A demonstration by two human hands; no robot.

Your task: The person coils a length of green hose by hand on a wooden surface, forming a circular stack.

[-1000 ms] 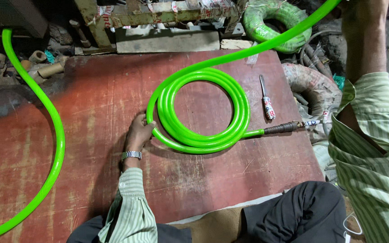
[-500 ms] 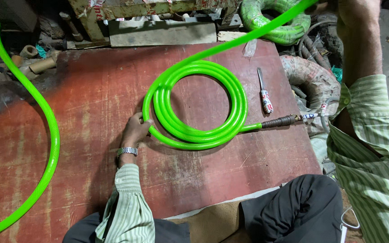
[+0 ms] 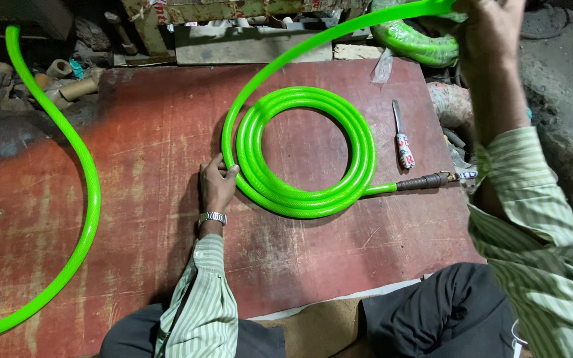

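A bright green hose lies coiled on a worn red board, with a dark metal fitting at its end on the right. My left hand grips the left edge of the coil, pressing it to the board. High at the top right, my right hand is shut on the free run of hose, which arcs down to the coil. Another length of the same hose curves along the board's left side.
A small knife with a patterned handle lies right of the coil. A wrapped green hose bundle and a pale wrapped coil sit beyond the board's right edge. Metal scrap and short tubes line the far side.
My right hand has moved the raised hose leftward, further into view. The coil and my left hand have kept their places on the board; the view has shifted a little.
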